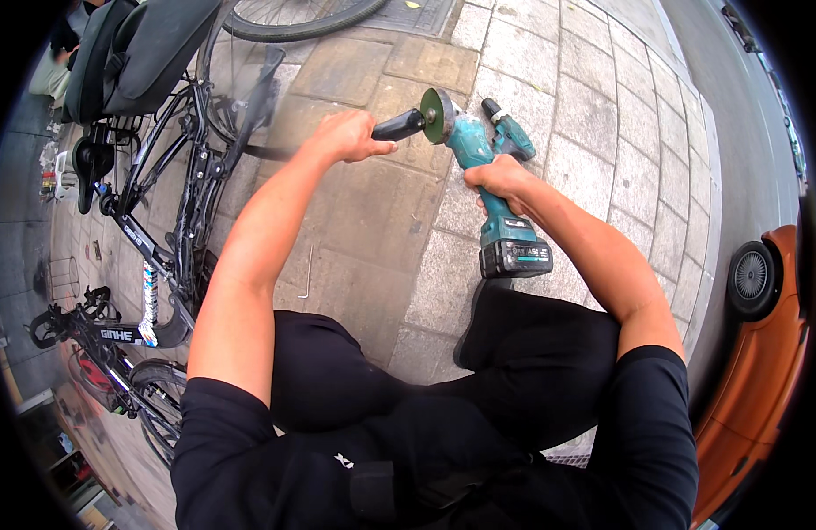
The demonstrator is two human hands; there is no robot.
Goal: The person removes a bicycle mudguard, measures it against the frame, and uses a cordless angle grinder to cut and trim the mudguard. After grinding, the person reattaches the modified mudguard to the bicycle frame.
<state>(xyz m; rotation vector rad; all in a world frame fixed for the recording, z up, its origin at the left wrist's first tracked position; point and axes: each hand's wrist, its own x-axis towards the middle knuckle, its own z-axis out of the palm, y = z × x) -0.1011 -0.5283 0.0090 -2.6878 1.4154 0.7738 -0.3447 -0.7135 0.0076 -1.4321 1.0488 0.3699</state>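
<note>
a pale rectangular label (519, 253) sits on the grinder's black battery; a white-lettered decal (117, 335) marks the black bicycle frame.

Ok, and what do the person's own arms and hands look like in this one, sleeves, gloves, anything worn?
Both arms are bare from the upper arm down, under short black sleeves of a black top. The left hand and right hand are ungloved; no watch, ring or wristband shows. Black trousers cover the legs.
</note>
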